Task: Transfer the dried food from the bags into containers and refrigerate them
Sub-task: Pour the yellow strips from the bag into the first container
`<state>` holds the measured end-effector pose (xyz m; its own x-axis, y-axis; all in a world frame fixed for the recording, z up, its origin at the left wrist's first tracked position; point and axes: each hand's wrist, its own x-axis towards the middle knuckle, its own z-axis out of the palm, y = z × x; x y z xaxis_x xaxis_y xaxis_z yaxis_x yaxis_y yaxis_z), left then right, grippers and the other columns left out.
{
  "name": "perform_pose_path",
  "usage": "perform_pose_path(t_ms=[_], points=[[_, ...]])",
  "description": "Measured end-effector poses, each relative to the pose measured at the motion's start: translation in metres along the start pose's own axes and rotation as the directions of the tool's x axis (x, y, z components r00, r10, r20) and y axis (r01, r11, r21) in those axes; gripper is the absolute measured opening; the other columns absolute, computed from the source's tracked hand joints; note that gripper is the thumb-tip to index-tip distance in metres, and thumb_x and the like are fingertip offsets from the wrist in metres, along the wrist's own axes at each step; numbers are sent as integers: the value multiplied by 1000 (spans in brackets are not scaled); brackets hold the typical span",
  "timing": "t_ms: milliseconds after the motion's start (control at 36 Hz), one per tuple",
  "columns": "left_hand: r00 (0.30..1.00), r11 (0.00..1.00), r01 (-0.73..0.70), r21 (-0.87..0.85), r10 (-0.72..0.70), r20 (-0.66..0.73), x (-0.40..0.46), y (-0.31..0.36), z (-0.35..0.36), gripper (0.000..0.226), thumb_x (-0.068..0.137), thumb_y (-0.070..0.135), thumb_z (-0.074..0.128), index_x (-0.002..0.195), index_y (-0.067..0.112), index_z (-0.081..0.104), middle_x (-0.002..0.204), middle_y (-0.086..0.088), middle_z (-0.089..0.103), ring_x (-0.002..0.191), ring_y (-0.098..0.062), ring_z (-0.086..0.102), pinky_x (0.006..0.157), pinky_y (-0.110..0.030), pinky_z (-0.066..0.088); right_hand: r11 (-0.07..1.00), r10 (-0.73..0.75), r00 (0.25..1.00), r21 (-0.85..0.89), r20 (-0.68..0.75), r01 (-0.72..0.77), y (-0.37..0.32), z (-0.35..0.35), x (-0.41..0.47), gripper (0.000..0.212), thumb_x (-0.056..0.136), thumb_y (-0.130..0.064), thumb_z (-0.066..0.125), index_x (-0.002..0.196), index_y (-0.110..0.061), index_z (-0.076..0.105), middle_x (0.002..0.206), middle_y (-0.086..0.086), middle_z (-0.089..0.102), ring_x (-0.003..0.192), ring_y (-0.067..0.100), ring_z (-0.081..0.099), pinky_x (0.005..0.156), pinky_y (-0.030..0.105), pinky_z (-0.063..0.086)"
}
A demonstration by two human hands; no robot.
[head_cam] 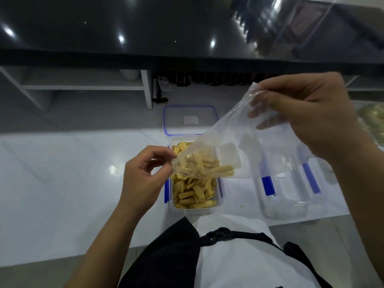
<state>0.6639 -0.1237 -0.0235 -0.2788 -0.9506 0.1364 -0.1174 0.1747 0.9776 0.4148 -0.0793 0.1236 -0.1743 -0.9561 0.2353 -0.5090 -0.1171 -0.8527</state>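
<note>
A clear plastic bag (pixel 245 146) hangs tilted over a clear rectangular container (pixel 195 208) with blue clips. My right hand (pixel 311 117) grips the bag's raised upper end. My left hand (pixel 143 175) pinches the bag's lower corner, just left of the container. Yellow dried food sticks (pixel 193 192) fill the container, and a small bunch of them (pixel 205 166) lies in the bag's low end above it. A white sachet (pixel 229 155) sits inside the bag.
The container's blue-rimmed lid (pixel 190 120) lies flat on the white counter (pixel 62 173) just behind it. A second clear container (pixel 291 196) with blue clips stands to the right. A dark glossy shelf (pixel 145 38) overhangs the back. A bag of pale food (pixel 372 119) shows at the right edge.
</note>
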Motion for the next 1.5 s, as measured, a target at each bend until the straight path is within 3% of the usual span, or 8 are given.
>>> perform_pose_path(t_ms=[167, 389, 667, 1028, 1139, 1250, 1361, 1500], points=[[997, 997, 69, -38, -67, 38, -4, 0, 2, 25, 88, -5, 67, 89, 20, 71, 89, 7, 73, 89, -21, 70, 80, -28, 60, 999, -29, 999, -20, 45, 30, -7, -9, -4, 17, 92, -8, 64, 98, -21, 73, 91, -1, 77, 80, 19, 75, 66, 31, 62], [997, 997, 55, -47, -52, 63, -10, 6, 4, 31, 88, -9, 63, 88, 21, 70, 87, 11, 71, 87, -13, 68, 75, -21, 58, 998, 19, 1000, 65, 12, -20, -5, -10, -13, 14, 91, -7, 65, 97, -15, 74, 87, 6, 76, 76, 26, 75, 63, 39, 63], [988, 994, 59, -91, -45, 151, -18, 10, 0, 17, 78, 22, 61, 86, 32, 71, 91, 4, 72, 95, -26, 68, 79, -34, 61, 1000, 0, 1000, 22, 5, 0, -6, -19, -28, 17, 91, -4, 64, 95, -17, 74, 88, 3, 77, 77, 24, 75, 63, 41, 63], [980, 982, -114, -152, 136, 145, -7, 34, 3, 15, 80, 24, 62, 89, 29, 72, 91, 8, 72, 93, -25, 68, 80, -29, 58, 998, -34, 996, 52, -86, 39, -5, -52, -25, 21, 84, -31, 68, 101, -19, 75, 88, 8, 76, 83, 33, 74, 66, 44, 61], [983, 983, -131, -128, 146, 114, 4, 40, 0, 19, 83, 31, 62, 101, 33, 69, 108, 9, 71, 109, -22, 65, 92, -33, 56, 991, -8, 990, 134, -141, 27, -3, -55, -24, 16, 90, -22, 67, 102, -15, 74, 89, 10, 76, 85, 35, 74, 69, 43, 61], [984, 999, 37, -33, -31, 177, 16, 29, 2, 33, 88, 32, 71, 116, 47, 63, 130, 12, 60, 124, -15, 56, 102, -44, 51, 984, 158, 961, 113, -226, -135, 31, -40, -20, 13, 91, -7, 66, 101, -8, 73, 89, 15, 75, 77, 27, 74, 62, 35, 62], [966, 984, 85, 154, -119, 228, 10, 15, 5, 39, 91, 24, 69, 124, 44, 59, 134, 17, 55, 126, -5, 51, 103, -27, 47, 897, 424, 891, -63, -163, -438, 89, -27, -32, 7, 89, -6, 69, 90, -9, 76, 81, 11, 74, 66, 19, 68, 60, 32, 58], [945, 959, 36, 280, -124, 304, -3, 2, 6, 45, 92, 24, 67, 125, 50, 52, 134, 31, 47, 118, 23, 41, 81, 6, 36, 892, 446, 855, 50, -266, -450, 104, -35, -52, 10, 88, -4, 70, 82, -11, 74, 70, 9, 71, 57, 21, 67, 57, 34, 57]])
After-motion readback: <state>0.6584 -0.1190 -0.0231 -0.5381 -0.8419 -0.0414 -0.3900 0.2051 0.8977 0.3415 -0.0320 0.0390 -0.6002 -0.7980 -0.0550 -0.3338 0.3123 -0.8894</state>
